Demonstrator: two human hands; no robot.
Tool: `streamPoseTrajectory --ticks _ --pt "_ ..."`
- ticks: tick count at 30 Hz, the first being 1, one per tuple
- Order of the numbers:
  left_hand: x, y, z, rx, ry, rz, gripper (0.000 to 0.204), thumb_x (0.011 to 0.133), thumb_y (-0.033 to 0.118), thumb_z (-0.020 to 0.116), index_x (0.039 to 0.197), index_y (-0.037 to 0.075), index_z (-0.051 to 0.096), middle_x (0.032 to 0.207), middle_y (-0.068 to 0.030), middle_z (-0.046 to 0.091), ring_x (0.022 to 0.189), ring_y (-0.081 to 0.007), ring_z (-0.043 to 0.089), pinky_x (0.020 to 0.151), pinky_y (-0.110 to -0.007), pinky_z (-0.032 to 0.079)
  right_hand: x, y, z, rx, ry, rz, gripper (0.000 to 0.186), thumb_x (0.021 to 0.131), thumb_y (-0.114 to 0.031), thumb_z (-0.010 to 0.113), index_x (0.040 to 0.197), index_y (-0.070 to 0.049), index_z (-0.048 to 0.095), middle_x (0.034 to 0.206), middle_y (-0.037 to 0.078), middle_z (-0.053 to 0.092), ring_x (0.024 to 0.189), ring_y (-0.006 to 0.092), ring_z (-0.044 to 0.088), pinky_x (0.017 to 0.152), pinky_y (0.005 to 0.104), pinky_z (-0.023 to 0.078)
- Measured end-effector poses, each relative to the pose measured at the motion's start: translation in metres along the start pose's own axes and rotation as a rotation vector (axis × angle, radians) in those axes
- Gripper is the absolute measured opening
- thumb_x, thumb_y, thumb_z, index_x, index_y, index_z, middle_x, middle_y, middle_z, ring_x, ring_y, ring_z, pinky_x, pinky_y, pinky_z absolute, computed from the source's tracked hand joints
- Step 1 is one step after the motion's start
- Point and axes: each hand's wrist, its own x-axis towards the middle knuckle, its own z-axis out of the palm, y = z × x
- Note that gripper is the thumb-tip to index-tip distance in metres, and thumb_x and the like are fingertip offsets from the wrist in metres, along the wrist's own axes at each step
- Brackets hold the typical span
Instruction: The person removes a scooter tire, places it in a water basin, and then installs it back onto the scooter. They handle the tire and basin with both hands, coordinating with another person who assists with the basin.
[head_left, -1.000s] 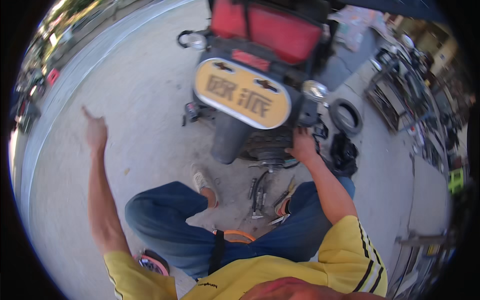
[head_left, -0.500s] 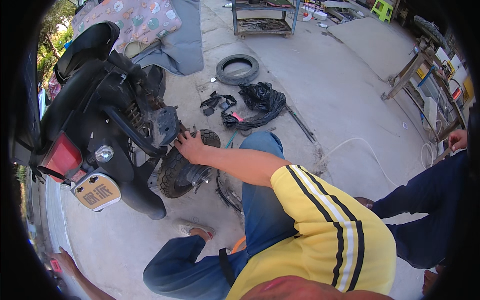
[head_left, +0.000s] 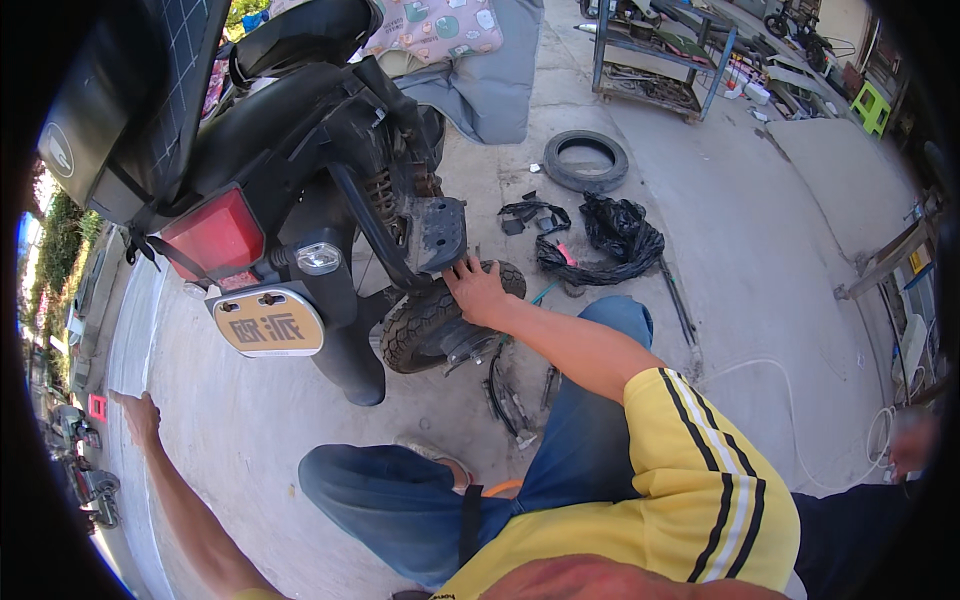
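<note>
My right hand [head_left: 472,292] rests with spread fingers on the top of the scooter's rear wheel [head_left: 410,340], just below a dark metal bracket [head_left: 440,225]. At the far left, my left hand [head_left: 135,412] is held out in the air with the index finger extended, holding nothing. The black scooter [head_left: 290,130] carries a red tail light [head_left: 215,230] and a yellow oval plate [head_left: 265,320] above its rear mudguard [head_left: 350,375]. Cables and small tools [head_left: 510,410] lie on the concrete beside the wheel, near my bent knees.
A loose tire [head_left: 585,183] and black plastic bag [head_left: 615,230] lie beyond the wheel. A metal cart [head_left: 660,55] and green stool [head_left: 869,110] stand behind. A patterned blanket [head_left: 440,25] is at top. Another person's hand [head_left: 910,440], blurred, is at right, near a white hose [head_left: 790,410].
The view swung rightward, then partly back, showing the scooter from its side and a co-worker at right. My right hand stays on the wheel; my left remains held out.
</note>
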Motion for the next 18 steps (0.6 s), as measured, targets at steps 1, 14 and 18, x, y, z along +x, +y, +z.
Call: streamPoseTrajectory --ticks 1,14,18 --pt "0.019 -0.016 0.001 0.047 0.073 0.016 0.096 0.100 0.028 0.059 0.169 0.010 -0.004 0.112 -0.0300 0.074 0.100 -0.0432 0.074 0.095 -0.060 0.051 0.003 -0.004 -0.002 -0.001 0.016 -0.011 0.106 0.073 -0.022 0.092 0.161 -0.011 0.035 0.161 0.017 0.039 0.147 0.0421 0.040 0.107 0.0777 0.041" --pt "-0.077 0.018 0.010 0.094 0.045 0.152 0.096 0.095 0.026 0.057 0.172 0.011 0.002 0.103 -0.0271 0.077 0.096 -0.0449 0.074 0.087 -0.056 0.055 -0.006 -0.005 -0.002 0.037 0.028 -0.078 0.111 0.069 -0.018 0.096 0.160 -0.009 0.033 0.163 0.019 0.037 0.150 0.0473 0.037 0.106 0.0676 0.048" --pt "-0.104 -0.006 0.040 0.061 -0.086 0.192 0.096 0.095 0.034 0.067 0.171 0.014 0.011 0.110 -0.0289 0.075 0.101 -0.0477 0.073 0.090 -0.057 0.055 -0.008 -0.007 -0.010 0.022 0.037 -0.082 0.109 0.067 -0.018 0.097 0.158 -0.008 0.036 0.161 0.020 0.040 0.149 0.0460 0.039 0.106 0.0657 0.048"
